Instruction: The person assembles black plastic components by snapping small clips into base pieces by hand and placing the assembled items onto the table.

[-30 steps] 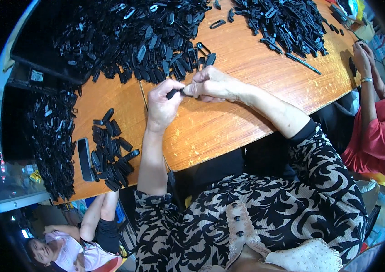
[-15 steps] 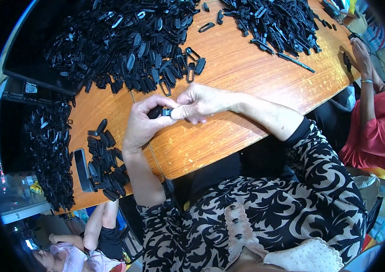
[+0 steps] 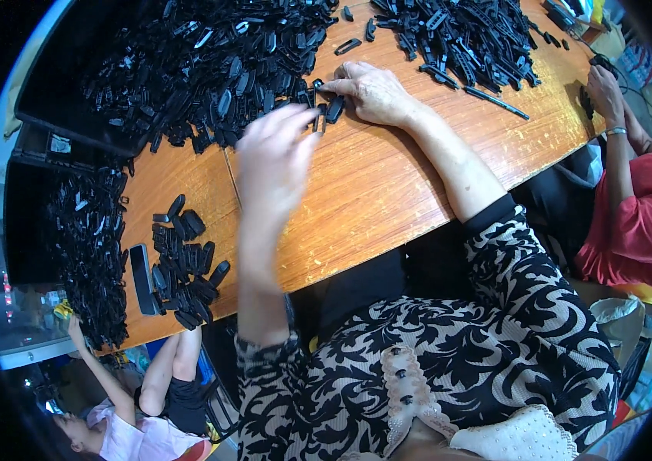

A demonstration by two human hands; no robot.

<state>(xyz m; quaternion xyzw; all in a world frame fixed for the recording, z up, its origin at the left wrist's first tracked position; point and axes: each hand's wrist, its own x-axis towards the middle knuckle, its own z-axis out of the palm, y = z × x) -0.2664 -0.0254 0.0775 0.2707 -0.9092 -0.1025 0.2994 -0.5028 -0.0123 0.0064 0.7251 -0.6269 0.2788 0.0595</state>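
At the near edge of a large heap of black plastic parts [image 3: 222, 100], my right hand [image 3: 376, 94] rests on the table. Its fingertips are closed at a small black plastic frame [image 3: 318, 84], which they partly cover. Beside those fingertips lies a black oval piece [image 3: 334, 109]. My left hand [image 3: 276, 157] is raised just in front of the heap and blurred by motion. Its fingers look stretched out and apart from the thumb, and I see nothing held in them.
A second black heap [image 3: 468, 38] lies at the far right, with a pen [image 3: 496, 102] before it. To the left are a phone [image 3: 142, 280], a small group of black pieces [image 3: 188, 261] and another heap [image 3: 88, 253]. Co-workers sit at right [image 3: 629, 223] and lower left [image 3: 138, 430].
My hands, together around a small black part before, have separated. Both moved away from me toward the heap, the right one farther right. The part is no longer visible between them.
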